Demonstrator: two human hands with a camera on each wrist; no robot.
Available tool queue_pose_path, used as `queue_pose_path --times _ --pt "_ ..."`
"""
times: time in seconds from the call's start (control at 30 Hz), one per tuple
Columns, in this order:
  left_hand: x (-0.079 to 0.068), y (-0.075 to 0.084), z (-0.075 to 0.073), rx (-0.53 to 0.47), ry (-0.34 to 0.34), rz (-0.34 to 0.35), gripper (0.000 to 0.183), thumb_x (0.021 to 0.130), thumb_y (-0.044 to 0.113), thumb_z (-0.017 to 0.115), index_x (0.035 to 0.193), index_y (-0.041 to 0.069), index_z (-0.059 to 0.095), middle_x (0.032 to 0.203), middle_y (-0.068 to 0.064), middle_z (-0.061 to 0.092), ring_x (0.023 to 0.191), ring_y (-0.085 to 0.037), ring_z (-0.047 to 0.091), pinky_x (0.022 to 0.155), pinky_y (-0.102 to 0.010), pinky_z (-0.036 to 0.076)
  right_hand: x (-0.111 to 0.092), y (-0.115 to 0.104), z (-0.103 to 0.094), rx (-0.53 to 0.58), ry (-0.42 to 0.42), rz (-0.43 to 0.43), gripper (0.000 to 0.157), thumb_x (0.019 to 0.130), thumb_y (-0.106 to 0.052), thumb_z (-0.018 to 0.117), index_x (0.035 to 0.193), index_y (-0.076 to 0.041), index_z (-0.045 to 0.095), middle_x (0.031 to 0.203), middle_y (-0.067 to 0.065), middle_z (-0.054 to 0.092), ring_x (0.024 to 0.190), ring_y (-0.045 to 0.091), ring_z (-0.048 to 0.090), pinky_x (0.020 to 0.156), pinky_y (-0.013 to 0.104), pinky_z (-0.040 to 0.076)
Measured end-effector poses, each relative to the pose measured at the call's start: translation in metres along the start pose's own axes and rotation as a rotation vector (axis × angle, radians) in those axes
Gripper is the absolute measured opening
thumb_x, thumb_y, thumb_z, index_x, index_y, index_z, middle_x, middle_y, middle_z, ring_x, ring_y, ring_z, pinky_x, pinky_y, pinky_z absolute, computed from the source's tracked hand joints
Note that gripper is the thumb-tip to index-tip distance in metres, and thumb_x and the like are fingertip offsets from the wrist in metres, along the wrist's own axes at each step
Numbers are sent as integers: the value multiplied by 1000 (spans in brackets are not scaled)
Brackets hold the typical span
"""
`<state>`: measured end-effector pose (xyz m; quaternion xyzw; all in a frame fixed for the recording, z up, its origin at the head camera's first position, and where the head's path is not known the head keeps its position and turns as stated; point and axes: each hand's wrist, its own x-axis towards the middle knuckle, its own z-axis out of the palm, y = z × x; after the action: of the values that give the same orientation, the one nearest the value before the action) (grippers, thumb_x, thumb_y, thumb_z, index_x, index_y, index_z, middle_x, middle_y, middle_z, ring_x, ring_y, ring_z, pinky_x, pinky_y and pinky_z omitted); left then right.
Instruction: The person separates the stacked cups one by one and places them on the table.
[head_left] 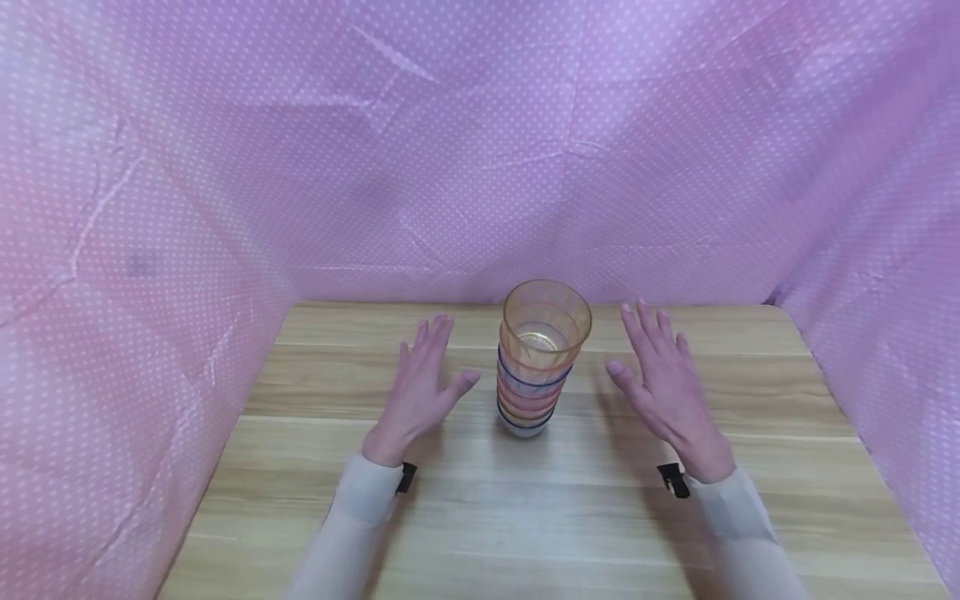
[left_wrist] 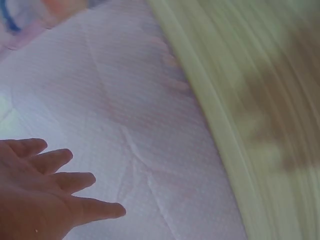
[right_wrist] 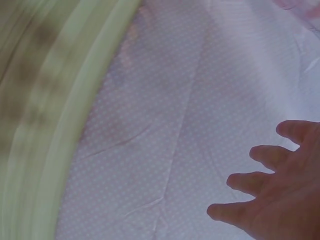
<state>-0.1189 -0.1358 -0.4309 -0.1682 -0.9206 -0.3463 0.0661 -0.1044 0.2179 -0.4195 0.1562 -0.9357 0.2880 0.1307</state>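
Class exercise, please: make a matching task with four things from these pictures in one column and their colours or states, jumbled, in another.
1. Left hand
2. Cups
3. Table
4. Cloth

A. Pinkish-purple with pale dots
B. Holding nothing
C. Pale wood grain
D. Stacked one inside another

Pairs: 1-B, 2-D, 3-C, 4-A

The stack of cups (head_left: 531, 379) stands on the table (head_left: 517, 525). To the stack's left, apart from it, is your left hand (head_left: 420, 387); to its right, also apart, your right hand (head_left: 667, 392). Behind the stack, past the table's far edge, hangs the cloth (head_left: 480, 167), which also flanks it on both sides.
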Motion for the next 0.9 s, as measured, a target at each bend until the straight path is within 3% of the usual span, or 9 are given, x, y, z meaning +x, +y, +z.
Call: queue_pose_path --times 0.2,0.33,0.43,0.57,0.8,0.9 --pt "6 22 2 -205 9 33 116 86 93 31 165 7 24 170 -15 22 158 -32 12 127 -59 5 1 -12 -1 73 38 -33 74 108 -55 40 166 -13 21 170 20 16 155 48 10 123 71 7" --pt "7 32 4 -333 22 43 118 82 95 37 164 11 29 168 -14 28 156 -33 22 126 -59 17 3 -19 1 126 83 -81 77 107 -59 39 166 -11 23 170 18 21 157 42 12 125 67 10" --pt "8 39 4 -423 32 44 117 78 96 44 163 17 33 167 -6 33 154 -30 28 124 -60 23 4 -24 4 162 120 -125 81 106 -64 36 165 -9 26 168 17 27 156 40 17 126 62 14" --pt "8 49 5 -529 37 64 112 77 92 55 162 22 37 165 3 38 153 -22 31 125 -56 24 5 -32 4 235 141 -154 84 104 -69 35 164 -10 29 167 16 31 155 39 23 127 56 18" --pt "12 64 7 -647 23 88 117 73 82 72 161 12 37 162 -5 43 149 -22 40 124 -42 32 11 -49 -2 415 128 -168 82 102 -71 39 164 -19 31 167 6 35 153 32 30 126 53 22" --pt "14 68 8 -666 11 106 116 73 77 77 159 9 39 157 -9 48 145 -23 46 122 -40 36 14 -57 -6 469 126 -177 82 101 -72 41 163 -20 34 166 2 37 153 26 32 126 46 24"
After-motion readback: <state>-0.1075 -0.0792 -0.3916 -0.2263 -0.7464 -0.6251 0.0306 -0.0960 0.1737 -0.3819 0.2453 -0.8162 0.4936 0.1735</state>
